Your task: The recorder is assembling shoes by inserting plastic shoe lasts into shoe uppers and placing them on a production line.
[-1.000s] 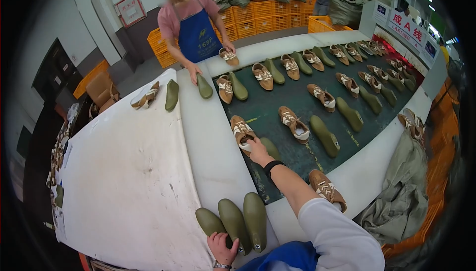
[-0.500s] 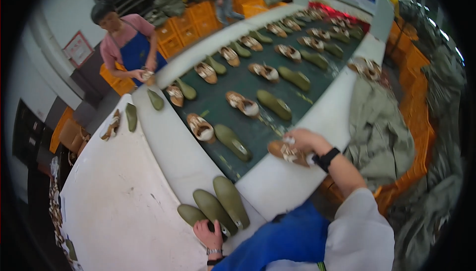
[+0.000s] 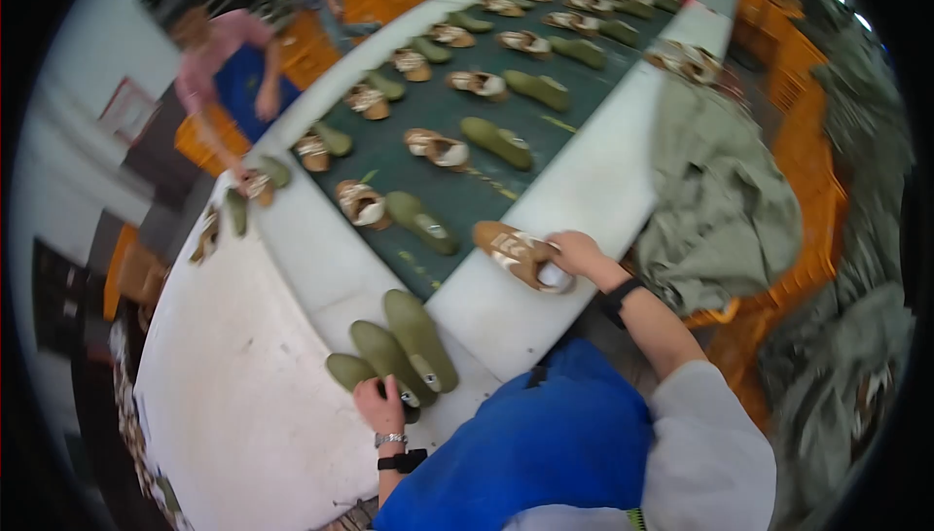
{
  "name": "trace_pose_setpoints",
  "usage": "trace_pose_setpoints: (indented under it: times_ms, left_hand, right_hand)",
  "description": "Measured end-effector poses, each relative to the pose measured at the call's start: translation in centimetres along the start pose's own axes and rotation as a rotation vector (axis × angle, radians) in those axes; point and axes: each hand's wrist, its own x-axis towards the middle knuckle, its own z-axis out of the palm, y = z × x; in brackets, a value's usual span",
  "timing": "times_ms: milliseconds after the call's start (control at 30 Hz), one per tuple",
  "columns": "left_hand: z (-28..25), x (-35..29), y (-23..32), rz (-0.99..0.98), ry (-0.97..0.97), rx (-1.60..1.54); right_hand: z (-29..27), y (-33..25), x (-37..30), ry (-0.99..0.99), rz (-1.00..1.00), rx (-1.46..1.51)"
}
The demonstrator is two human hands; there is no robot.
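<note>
My right hand is closed on the heel and collar of a tan-and-white sneaker, held over the white ledge beside the belt with its toe pointing left. My left hand is bent over the heel end of the leftmost olive-green insole. Its thumb is up and its fingertips are partly hidden. Two more insoles, a middle one and a right one, lie side by side there with pale marks at their heels.
A dark green belt carries rows of sneakers and insoles. A white curved tabletop lies to the left. At right, grey-green cloth drapes over orange crates. A co-worker in a blue apron reaches to the table's far end.
The sneaker in my right hand has turned, showing more of its top and opening. My left hand stays at the insoles. The co-worker has lowered a shoe onto the table's far end. The view has shifted.
</note>
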Motion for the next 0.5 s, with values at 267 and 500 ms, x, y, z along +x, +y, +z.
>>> trace_pose_setpoints:
  times_ms: [267,500]
  left_hand:
    - [-0.3,1.0,1.2,0.106,0.108,-0.15]
    - [0.1,0.7,1.9,0.1,0.242,-0.022]
  right_hand:
    - [0.8,-2.1,-4.0,-0.189,-0.051,0.12]
    - [1.4,-5.3,-3.7,-0.285,-0.027,0.219]
